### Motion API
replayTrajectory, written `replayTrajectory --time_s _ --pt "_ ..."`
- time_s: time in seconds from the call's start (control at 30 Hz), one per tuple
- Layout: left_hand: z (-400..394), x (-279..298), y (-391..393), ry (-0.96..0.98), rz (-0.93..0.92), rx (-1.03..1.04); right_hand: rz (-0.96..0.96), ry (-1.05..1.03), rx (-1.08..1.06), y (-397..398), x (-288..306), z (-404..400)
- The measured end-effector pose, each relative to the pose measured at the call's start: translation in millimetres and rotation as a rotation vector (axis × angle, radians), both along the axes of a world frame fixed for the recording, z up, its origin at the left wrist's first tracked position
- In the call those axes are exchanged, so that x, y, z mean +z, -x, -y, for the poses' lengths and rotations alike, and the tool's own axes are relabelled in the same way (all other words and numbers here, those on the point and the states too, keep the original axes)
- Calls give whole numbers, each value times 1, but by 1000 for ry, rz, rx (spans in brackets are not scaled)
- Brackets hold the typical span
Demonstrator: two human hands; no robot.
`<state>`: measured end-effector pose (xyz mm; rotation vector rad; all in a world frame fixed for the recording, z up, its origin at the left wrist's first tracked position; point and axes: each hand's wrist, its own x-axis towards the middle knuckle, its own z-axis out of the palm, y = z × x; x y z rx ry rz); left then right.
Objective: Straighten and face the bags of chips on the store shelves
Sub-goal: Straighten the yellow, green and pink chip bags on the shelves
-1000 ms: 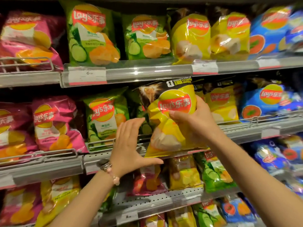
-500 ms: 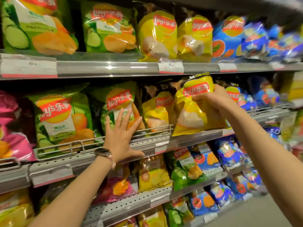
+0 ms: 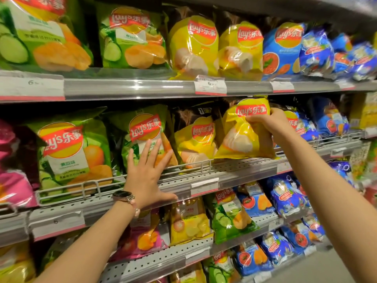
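Observation:
My right hand (image 3: 265, 124) grips a yellow chip bag (image 3: 242, 133) by its upper right side, the bag standing upright on the middle shelf (image 3: 234, 170), logo facing out. Left of it stands another yellow bag (image 3: 193, 139) behind the wire rail. My left hand (image 3: 148, 170) lies flat with fingers spread against a green chip bag (image 3: 142, 131), its thumb resting on the shelf's front edge. A second green bag (image 3: 69, 152) stands further left.
The top shelf (image 3: 132, 88) carries green, yellow and blue bags with price tags (image 3: 210, 84) below. Blue bags (image 3: 330, 123) fill the right of the middle shelf, pink bags (image 3: 12, 170) the left. Lower shelves (image 3: 163, 260) hold mixed bags. The aisle floor (image 3: 318, 268) shows at bottom right.
My right hand carried the yellow bag to the right and set it on the middle shelf beside the other yellow bag. My left hand moved onto the green bag and shelf edge.

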<state>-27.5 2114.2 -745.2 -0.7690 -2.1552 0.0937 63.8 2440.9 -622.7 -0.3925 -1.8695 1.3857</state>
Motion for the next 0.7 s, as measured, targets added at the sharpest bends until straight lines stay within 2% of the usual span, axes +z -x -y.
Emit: replayTrajectory --time_s 0.13,0.43,0.57,0.7 --pt "0 -1 1 3 -11 -4 -124 4 -27 31 -5 -15" --pt "0 -2 4 -17 -42 -32 57 -63 253 52 -22 -39" --pt "0 -3 3 -12 -41 -24 85 -111 300 51 -30 -39" --pt "0 -3 3 -12 -30 -22 69 -76 295 51 -39 -34"
